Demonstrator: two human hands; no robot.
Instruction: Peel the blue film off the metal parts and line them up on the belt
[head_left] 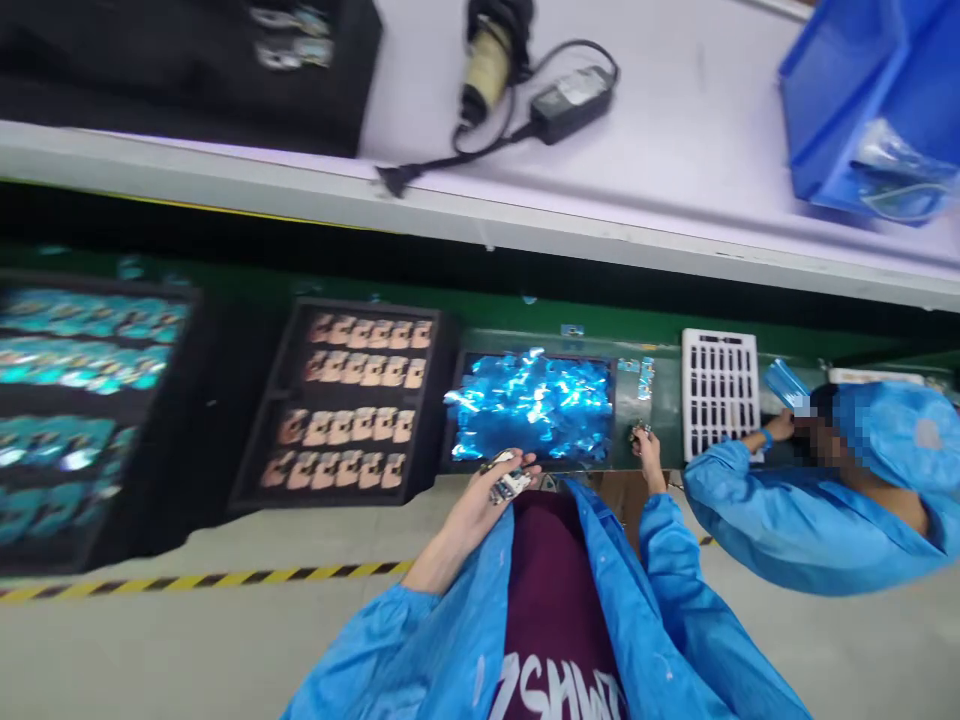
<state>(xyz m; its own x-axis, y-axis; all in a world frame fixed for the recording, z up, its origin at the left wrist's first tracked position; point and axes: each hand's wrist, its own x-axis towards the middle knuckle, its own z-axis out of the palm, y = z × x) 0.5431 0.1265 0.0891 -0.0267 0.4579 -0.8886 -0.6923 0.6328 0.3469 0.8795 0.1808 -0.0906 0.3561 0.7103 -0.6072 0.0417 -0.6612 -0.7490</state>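
Left hand [491, 482], at seven o'clock of the tray [574, 464] of blue pieces [536, 400], held metallic parts [511, 486] in half-curled fingers; right hand [649, 455], at four o'clock, pinched a small component [639, 430], fingertips nearly together.

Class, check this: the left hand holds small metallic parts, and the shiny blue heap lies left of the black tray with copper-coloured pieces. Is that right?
Not quite: the head view shows the shiny blue heap to the right of the black tray with copper-coloured pieces, not to its left. The left hand does hold small metallic parts.
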